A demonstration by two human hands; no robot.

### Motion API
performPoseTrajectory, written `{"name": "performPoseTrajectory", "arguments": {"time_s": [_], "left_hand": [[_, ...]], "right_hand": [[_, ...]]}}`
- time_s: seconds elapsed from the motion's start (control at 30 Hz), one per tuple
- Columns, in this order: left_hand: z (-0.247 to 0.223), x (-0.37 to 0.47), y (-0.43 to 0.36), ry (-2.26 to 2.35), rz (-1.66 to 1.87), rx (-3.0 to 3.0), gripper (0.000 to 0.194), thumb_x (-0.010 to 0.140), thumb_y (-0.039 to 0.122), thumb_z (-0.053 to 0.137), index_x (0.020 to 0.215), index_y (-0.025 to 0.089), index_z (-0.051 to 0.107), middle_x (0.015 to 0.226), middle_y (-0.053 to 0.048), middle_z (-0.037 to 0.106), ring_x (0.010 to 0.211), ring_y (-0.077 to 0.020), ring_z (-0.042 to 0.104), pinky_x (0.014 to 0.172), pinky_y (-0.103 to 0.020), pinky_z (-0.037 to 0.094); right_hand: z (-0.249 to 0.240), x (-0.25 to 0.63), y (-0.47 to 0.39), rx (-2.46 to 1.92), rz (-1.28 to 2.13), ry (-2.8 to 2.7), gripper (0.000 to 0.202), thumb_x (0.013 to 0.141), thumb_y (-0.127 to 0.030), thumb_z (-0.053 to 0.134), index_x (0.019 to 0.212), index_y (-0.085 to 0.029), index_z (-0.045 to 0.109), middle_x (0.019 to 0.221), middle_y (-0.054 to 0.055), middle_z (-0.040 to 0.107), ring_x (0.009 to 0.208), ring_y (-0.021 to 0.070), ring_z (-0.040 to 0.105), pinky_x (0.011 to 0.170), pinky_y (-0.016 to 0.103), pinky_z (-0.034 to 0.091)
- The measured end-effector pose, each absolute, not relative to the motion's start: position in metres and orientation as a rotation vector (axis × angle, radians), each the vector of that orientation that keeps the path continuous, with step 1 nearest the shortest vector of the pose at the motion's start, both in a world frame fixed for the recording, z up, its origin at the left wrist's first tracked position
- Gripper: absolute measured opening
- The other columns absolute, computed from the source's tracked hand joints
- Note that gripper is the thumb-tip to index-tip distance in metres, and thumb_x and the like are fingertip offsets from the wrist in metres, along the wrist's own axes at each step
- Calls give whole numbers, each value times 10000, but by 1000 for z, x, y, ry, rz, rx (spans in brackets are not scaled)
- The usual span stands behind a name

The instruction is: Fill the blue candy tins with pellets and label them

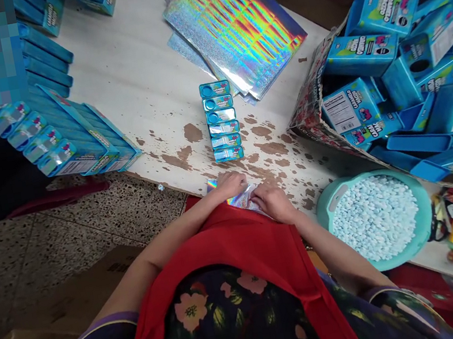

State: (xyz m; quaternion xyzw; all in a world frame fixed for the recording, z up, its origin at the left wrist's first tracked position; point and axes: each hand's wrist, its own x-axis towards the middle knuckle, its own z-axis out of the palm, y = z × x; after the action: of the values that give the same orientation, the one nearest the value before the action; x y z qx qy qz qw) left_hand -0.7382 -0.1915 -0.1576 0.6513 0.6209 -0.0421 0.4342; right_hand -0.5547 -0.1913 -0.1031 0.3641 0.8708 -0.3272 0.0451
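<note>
Both my hands rest at the near edge of the white table [135,74], close to my red apron. My left hand [231,183] and my right hand [274,202] press together on a small holographic foil piece [241,197] that lies between them; most of it is hidden under my fingers. Just beyond my hands stands a short stack of small blue candy boxes [221,122], lying flat one on another.
A pile of holographic sheets [234,25] lies farther back. An open carton full of blue boxes [406,73] sits at the right, with a teal bowl of pale candies [375,219] in front. More blue boxes [67,139] are stacked at left. Another person stands at top left.
</note>
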Motion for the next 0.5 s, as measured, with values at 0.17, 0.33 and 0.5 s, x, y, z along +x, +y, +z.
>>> {"name": "performPoseTrajectory", "arguments": {"time_s": [0.17, 0.33, 0.5], "left_hand": [[-145, -738, -197, 1544, 30, 1563, 246, 871, 324, 485, 890, 208, 701, 982, -69, 713, 976, -237, 636, 847, -329, 444], [-108, -740, -201, 1140, 840, 868, 591, 949, 576, 243, 1101, 154, 627, 1064, -130, 687, 974, -205, 652, 851, -337, 505], [-78, -746, -192, 1039, 894, 662, 378, 750, 499, 688, 854, 139, 637, 707, -28, 639, 655, -141, 628, 671, -276, 524]], "right_hand": [[-52, -558, -175, 1379, -1323, 2739, 104, 908, -251, 567, 863, -199, 644, 811, 48, 665, 763, 180, 593, 711, 295, 454], [-28, -564, -152, 1648, -1627, 2622, 69, 856, -259, 632, 813, -207, 647, 742, 3, 651, 660, 139, 566, 643, 266, 442], [-28, -576, -143, 1903, -1762, 2420, 127, 823, -320, 657, 790, -197, 658, 703, -6, 641, 631, 135, 544, 638, 275, 435]]}}
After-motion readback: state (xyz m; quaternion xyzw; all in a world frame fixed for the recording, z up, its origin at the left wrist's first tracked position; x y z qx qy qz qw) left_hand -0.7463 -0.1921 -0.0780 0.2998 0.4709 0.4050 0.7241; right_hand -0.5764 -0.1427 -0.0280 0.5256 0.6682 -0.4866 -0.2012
